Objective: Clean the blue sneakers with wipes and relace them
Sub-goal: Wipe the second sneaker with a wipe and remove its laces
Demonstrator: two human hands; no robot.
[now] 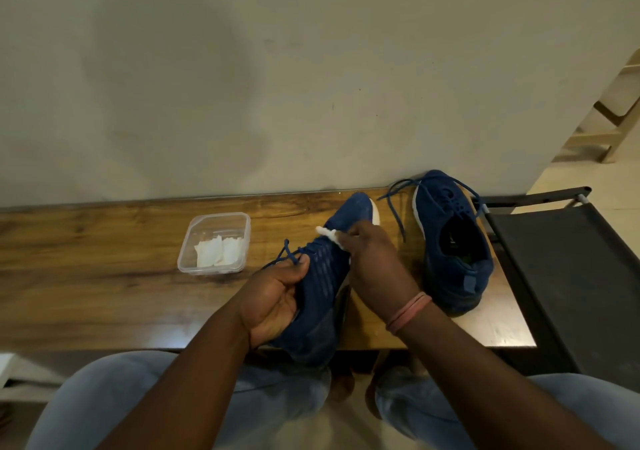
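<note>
Gripping the near blue sneaker point(322, 287) from its left side, the left hand point(277, 297) curls round the heel and collar, thumb up by the loose lace point(289, 254), and holds the shoe tipped on its side over the front edge of the wooden table point(104, 242) with the toe pointing away toward the wall. Right hand point(374, 269) pinches a crumpled white wipe point(330, 235) in bent fingers and presses it on the upper just behind the toe, so the grasp on both sides is closed on something. Cleaning looks under way on this first shoe, though how much of it has been wiped cannot be told. Second sneaker point(450, 242) stands upright on the table to the right, near the wall and well apart from the hands, its lace point(394, 207) trailing loose from the eyelets; it appears still to be done, and relacing looks left for both. More folded wipes lie in a clear plastic tub point(214, 242) to the left of the held shoe. Both forearms reach forward from the lap, the right wrist wearing a pink band point(408, 311) and bent down over the shoe, the left wrist turned palm inward to cradle it
</note>
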